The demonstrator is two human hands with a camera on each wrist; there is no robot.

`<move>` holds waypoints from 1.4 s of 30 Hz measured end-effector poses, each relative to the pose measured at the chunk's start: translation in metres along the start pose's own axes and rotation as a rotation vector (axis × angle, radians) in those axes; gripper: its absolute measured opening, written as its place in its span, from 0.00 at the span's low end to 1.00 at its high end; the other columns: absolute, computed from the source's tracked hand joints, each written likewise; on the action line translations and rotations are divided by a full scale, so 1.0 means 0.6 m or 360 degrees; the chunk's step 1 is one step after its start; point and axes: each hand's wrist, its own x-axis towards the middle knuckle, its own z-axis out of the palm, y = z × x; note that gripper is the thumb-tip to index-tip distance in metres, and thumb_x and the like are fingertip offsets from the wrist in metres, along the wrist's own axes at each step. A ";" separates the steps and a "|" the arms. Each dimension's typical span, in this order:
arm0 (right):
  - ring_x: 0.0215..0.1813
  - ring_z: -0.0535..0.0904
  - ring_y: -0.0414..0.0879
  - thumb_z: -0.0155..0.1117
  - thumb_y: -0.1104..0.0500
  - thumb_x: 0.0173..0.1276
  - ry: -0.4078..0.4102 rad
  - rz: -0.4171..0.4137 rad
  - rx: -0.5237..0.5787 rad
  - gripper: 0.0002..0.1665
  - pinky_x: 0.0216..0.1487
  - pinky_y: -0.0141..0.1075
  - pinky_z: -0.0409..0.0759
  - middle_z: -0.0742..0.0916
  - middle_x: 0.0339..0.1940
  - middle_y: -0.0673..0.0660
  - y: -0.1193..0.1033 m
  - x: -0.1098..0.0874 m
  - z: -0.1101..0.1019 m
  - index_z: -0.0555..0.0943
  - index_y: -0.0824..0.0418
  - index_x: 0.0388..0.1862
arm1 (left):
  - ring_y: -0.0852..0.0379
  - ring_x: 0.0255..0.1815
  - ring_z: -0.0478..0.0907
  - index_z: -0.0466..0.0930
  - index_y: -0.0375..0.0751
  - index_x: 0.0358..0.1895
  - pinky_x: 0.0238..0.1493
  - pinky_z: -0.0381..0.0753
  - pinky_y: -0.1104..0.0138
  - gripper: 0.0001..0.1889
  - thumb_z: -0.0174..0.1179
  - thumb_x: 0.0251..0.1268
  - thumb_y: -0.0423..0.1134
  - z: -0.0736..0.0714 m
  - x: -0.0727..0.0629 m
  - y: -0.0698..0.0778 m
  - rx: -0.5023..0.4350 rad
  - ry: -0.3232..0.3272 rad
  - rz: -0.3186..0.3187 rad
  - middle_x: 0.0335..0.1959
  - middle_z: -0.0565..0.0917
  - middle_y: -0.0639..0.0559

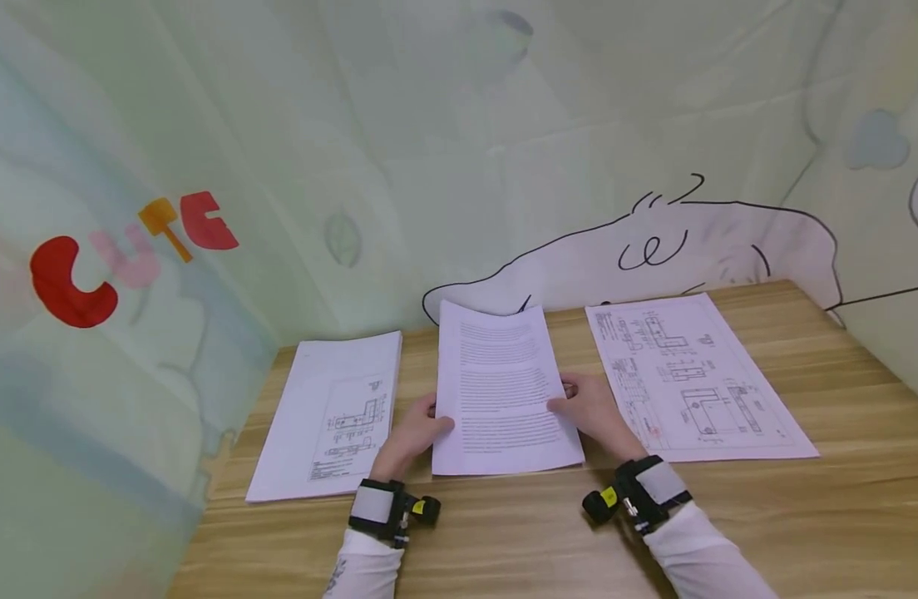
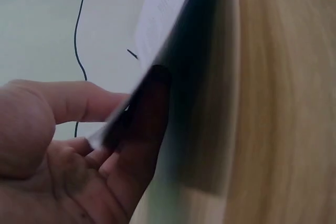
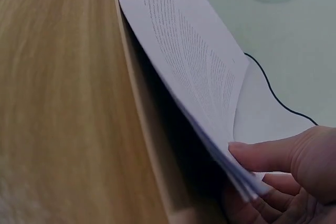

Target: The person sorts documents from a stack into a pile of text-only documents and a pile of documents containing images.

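Note:
Between the two hands is a stack of printed paper [image 1: 504,391], its top sheet filled with lines of text. My left hand [image 1: 414,431] grips the left edge, thumb on top and fingers underneath; the left wrist view shows this pinch from the side, with the sheets [image 2: 163,24] raised over the tabletop. On the opposite edge my right hand [image 1: 589,412] pinches the stack the same way. In the right wrist view the pages [image 3: 194,61] bow slightly, several layers show at the edge near the right thumb [image 3: 262,156], and a dark shadowed gap lies beneath.
A paper stack with a technical drawing [image 1: 302,416] lies to the left on the wooden table [image 1: 504,532]. On the right lies another drawing sheet [image 1: 698,383], close to the right forearm. Behind the table hangs a printed cloth backdrop [image 1: 399,166].

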 end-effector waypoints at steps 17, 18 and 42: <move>0.38 0.81 0.48 0.69 0.60 0.62 -0.0048 0.0011 -0.0043 0.37 0.35 0.32 0.77 0.86 0.45 0.66 0.002 -0.001 -0.007 0.71 0.69 0.69 | 0.57 0.36 0.81 0.71 0.35 0.68 0.35 0.79 0.71 0.29 0.60 0.62 0.30 -0.019 -0.010 -0.010 -0.0011 0.0038 -0.0096 0.43 0.85 0.41; 0.37 0.82 0.48 0.69 0.60 0.62 -0.0053 0.0014 -0.0033 0.37 0.34 0.32 0.78 0.86 0.44 0.65 0.001 -0.002 -0.008 0.71 0.69 0.69 | 0.57 0.36 0.81 0.71 0.35 0.69 0.35 0.79 0.71 0.29 0.60 0.62 0.30 -0.019 -0.011 -0.010 -0.0012 0.0044 -0.0097 0.43 0.84 0.41; 0.35 0.82 0.47 0.57 0.53 0.74 0.0092 -0.0087 -0.0107 0.27 0.32 0.32 0.79 0.86 0.51 0.67 -0.014 -0.010 -0.010 0.75 0.66 0.66 | 0.55 0.36 0.84 0.73 0.29 0.65 0.40 0.85 0.65 0.24 0.55 0.68 0.35 -0.052 -0.030 0.008 0.0187 0.0295 -0.0008 0.43 0.86 0.39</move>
